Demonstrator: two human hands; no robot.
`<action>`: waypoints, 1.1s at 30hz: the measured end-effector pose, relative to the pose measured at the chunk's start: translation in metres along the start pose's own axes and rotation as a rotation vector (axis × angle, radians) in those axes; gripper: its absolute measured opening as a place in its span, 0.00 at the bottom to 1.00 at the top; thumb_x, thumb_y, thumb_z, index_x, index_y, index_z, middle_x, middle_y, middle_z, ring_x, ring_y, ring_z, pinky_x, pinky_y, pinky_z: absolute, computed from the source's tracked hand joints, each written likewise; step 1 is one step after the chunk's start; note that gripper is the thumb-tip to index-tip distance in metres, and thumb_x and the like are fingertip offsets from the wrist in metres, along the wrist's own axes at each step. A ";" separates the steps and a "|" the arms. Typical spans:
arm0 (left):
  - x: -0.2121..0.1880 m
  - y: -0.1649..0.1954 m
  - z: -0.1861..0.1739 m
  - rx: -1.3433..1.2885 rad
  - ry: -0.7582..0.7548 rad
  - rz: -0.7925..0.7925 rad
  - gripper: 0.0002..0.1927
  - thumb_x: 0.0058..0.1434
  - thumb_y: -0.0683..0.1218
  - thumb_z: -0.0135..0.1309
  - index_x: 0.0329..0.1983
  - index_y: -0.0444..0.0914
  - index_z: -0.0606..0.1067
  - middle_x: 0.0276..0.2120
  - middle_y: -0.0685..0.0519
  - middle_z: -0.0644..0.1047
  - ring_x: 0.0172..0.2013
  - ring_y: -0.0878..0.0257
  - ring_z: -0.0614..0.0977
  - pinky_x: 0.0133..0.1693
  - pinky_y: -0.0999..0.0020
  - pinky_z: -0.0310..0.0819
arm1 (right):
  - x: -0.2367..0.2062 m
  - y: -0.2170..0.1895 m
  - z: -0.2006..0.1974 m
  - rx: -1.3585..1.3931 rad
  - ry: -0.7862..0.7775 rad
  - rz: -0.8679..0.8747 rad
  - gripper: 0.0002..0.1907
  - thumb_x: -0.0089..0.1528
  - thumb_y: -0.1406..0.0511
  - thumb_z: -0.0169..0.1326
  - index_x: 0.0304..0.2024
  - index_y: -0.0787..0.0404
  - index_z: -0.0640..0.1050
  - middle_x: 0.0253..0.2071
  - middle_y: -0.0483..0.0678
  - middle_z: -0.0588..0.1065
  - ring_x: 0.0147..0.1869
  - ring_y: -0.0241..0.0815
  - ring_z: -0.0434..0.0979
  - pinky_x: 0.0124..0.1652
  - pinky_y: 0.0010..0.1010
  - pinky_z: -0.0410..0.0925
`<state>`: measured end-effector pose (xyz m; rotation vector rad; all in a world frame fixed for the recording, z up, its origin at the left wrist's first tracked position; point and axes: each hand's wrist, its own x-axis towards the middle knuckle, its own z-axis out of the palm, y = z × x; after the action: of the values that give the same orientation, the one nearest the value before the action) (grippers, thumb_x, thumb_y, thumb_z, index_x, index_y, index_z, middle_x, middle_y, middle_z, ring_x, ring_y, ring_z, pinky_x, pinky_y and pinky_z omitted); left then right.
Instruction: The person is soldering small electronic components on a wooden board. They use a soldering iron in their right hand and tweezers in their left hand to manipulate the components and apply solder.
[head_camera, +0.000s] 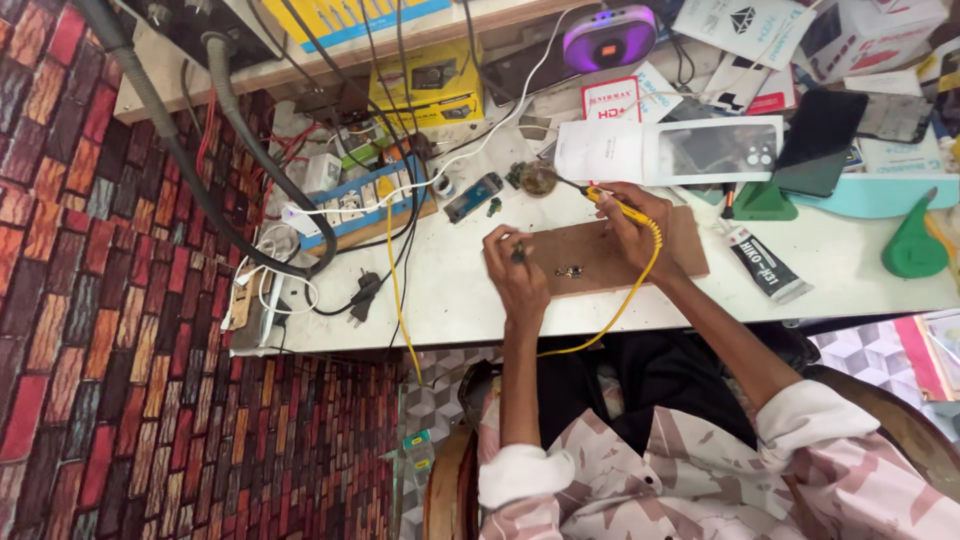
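Observation:
My right hand grips a yellow soldering iron; its thin tip reaches up-left to a small round tin. The iron's yellow cord runs over the table edge toward my lap. My left hand rests at the left end of a brown wooden board, pinching a small dark item I cannot identify. A tiny metal part lies on the board between my hands, touching neither.
A power strip with tangled cables sits left of the board. Behind are a yellow box, a purple speaker, a white phone-case package and a dark phone. Green stands and a glue tube lie right.

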<state>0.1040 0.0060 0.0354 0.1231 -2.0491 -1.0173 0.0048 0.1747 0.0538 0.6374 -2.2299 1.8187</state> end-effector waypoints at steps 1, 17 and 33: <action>0.001 0.003 -0.006 0.096 0.036 0.091 0.07 0.66 0.35 0.48 0.46 0.34 0.72 0.48 0.49 0.73 0.52 0.51 0.77 0.58 0.50 0.62 | 0.001 -0.001 -0.002 0.025 0.005 -0.009 0.13 0.70 0.66 0.55 0.52 0.69 0.80 0.36 0.49 0.82 0.36 0.33 0.82 0.33 0.24 0.72; 0.007 0.022 -0.046 0.586 -0.728 0.228 0.30 0.60 0.40 0.54 0.68 0.43 0.69 0.52 0.52 0.75 0.49 0.52 0.72 0.54 0.47 0.59 | 0.001 0.005 0.000 -0.174 -0.139 -0.317 0.14 0.65 0.66 0.61 0.51 0.67 0.81 0.43 0.56 0.81 0.41 0.48 0.84 0.41 0.32 0.75; -0.007 -0.003 -0.004 0.479 -0.563 0.312 0.27 0.64 0.46 0.53 0.65 0.33 0.68 0.37 0.46 0.82 0.47 0.49 0.75 0.51 0.46 0.60 | -0.010 0.003 -0.003 -0.270 0.009 -0.246 0.19 0.64 0.68 0.64 0.56 0.70 0.81 0.30 0.56 0.76 0.29 0.47 0.77 0.35 0.34 0.70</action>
<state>0.1107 0.0042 0.0307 -0.2598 -2.6877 -0.3719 0.0120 0.1796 0.0481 0.8040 -2.2227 1.3731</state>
